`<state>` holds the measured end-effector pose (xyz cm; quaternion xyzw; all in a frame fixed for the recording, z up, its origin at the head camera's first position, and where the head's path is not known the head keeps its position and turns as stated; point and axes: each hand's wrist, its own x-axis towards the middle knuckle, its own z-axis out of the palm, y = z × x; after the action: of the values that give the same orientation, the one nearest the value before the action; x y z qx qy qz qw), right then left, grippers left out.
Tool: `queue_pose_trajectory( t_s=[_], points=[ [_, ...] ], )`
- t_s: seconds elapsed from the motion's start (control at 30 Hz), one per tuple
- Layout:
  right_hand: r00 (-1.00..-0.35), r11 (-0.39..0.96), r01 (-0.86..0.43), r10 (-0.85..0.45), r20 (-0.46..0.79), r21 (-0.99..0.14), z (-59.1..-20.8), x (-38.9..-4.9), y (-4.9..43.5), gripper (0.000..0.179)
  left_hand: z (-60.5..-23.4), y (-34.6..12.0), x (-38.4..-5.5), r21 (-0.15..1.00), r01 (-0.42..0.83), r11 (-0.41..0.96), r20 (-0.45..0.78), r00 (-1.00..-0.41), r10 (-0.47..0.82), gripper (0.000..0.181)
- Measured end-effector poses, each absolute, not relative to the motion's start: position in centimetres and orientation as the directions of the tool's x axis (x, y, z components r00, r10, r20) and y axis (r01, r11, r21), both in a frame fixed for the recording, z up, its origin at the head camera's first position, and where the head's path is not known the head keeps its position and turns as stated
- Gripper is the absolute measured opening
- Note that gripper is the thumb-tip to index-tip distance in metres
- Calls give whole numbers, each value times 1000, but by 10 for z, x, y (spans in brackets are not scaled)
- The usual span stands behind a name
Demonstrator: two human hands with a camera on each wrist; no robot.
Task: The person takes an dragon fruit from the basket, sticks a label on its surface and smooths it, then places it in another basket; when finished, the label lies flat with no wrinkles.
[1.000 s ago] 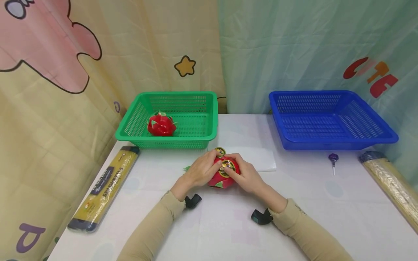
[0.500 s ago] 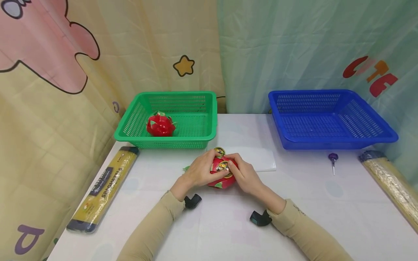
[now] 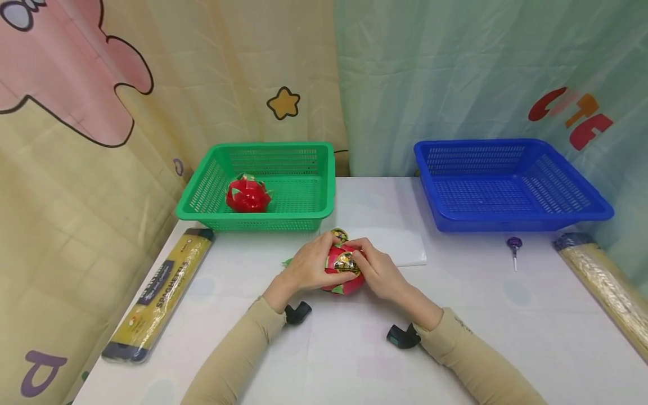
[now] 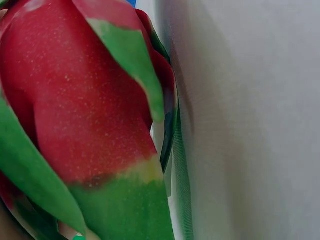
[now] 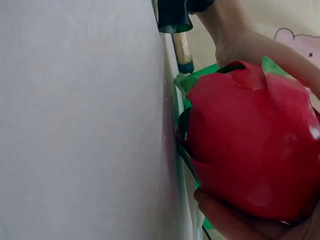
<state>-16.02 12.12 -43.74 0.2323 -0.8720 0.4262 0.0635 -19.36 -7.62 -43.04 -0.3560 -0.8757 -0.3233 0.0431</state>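
Note:
A red dragon fruit (image 3: 341, 286) with green-tipped scales is held between both hands over the white table. My left hand (image 3: 304, 269) grips its left side, the thumb lying across the lower front near a round black-and-gold sticker (image 3: 346, 261). From the right, my right hand (image 3: 381, 273) grips the fruit, its bent thumb at the sticker's upper right edge. A second round black-and-gold sticker (image 3: 339, 234) shows just beyond the left fingertips; what it is fixed to is hidden. In the right wrist view, fingers (image 5: 222, 215) curl under the dragon fruit (image 5: 250, 140).
A green basket (image 3: 255, 219) holding another red dragon fruit (image 3: 248, 194) stands back left, a blue basket (image 3: 523, 222) back right. Spaghetti packs (image 3: 159, 295) lie left and right. A purple lollipop (image 3: 514, 243) and a white sheet (image 3: 405, 247) lie on the table (image 3: 349, 365).
My left thumb has slid down and right along the front of the sticker. The right thumb has drawn back to the sticker's upper right edge. The fruit stays in about the same place.

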Motion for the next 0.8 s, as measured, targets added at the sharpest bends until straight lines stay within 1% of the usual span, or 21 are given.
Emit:
queue_pose_trajectory(
  t_s=[0.1,0.23,0.37,0.47,0.57,0.67,0.8],
  points=[
    [-862,512,-483,-423,281,-710,-439,-164,127,33,-431,-78,-194,514,685,516,337,-715,613,53],
    [-836,482,-495,-490,245,-723,-439,-168,133,39,-432,-78,-195,487,720,494,374,-683,628,51],
    [-817,451,-495,-534,220,-743,-437,-169,137,47,-432,-78,-194,480,727,491,388,-678,625,39],
    [-822,439,-457,-540,179,-773,-435,-169,137,50,-431,-77,-193,486,719,497,391,-687,612,30],
    [-844,439,-385,-523,118,-812,-431,-167,135,53,-431,-76,-193,498,701,511,394,-708,587,28],
    [-871,457,-313,-488,60,-833,-427,-165,132,61,-431,-74,-192,539,664,519,384,-741,551,28],
    [-890,468,-263,-456,25,-843,-424,-162,129,66,-431,-70,-190,618,590,519,352,-799,488,28]
  ],
)
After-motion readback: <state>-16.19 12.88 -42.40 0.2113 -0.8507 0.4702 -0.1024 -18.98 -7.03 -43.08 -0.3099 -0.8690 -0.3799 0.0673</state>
